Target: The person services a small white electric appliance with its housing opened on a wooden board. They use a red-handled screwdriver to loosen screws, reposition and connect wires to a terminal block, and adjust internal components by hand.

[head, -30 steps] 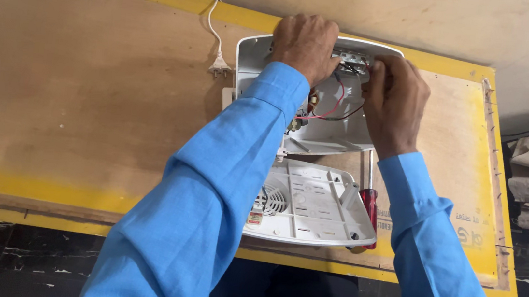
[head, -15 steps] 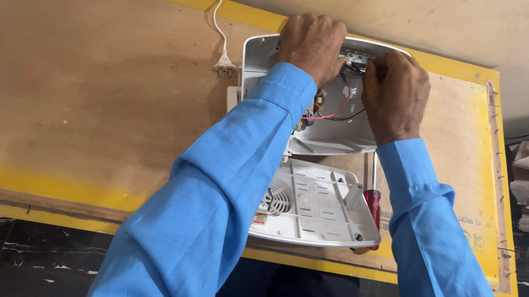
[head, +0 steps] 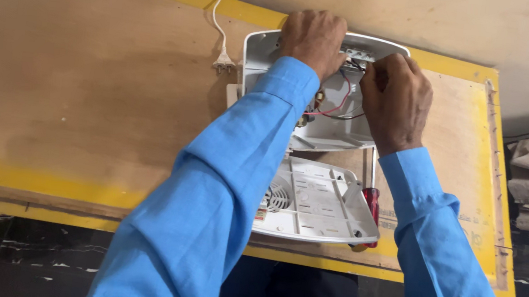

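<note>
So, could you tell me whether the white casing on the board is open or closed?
Open: the casing shows its red and black wires, and its cover lies separately beside it.

The open white plastic appliance shell (head: 335, 126) is looking smooth and slightly glossy, same as the ribbed white plastic cover panel (head: 317, 203) lying nearer. The brown plywood tabletop (head: 86, 97) is showing a matt, scuffed face with worn yellow paint. The screwdriver's translucent red plastic handle (head: 372, 202) is shining, and the blue cloth sleeves (head: 221, 183) are looking soft.

Left hand's fingers (head: 326, 55) hide the wiring — blue sleeve (head: 236, 165) covers the white cover's (head: 324, 204) left side
</note>
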